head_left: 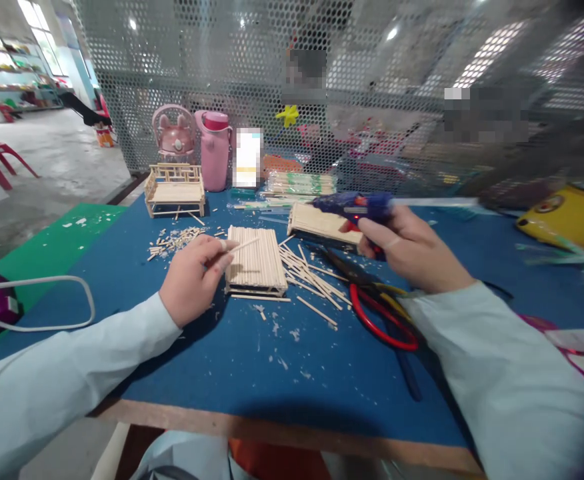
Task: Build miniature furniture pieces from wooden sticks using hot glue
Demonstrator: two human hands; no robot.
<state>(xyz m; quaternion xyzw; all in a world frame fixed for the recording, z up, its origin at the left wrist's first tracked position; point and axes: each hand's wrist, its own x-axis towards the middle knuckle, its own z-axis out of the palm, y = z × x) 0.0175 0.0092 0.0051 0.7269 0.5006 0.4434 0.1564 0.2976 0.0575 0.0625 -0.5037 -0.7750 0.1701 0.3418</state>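
Pinched between the fingertips of my left hand (197, 277) is a short thin wooden stick (245, 245), held over a small slatted stick platform (255, 263). My right hand (412, 247) grips a blue glue gun (362, 205), its nozzle pointing left above a second stick platform (317, 223) farther back. Loose sticks (317, 277) lie in a pile right of the nearer platform. Scissors with red handles (385, 330) rest below my right hand.
A finished-looking stick bench (176, 193) stands at the back left near cut stick bits (177, 241), a pink bottle (215, 150) and a lit phone (247, 158). Bundled sticks (302, 182) lie by the perforated screen (252, 53). A white cable loop (92, 300) is at left, a yellow pouch (567, 220) at right.
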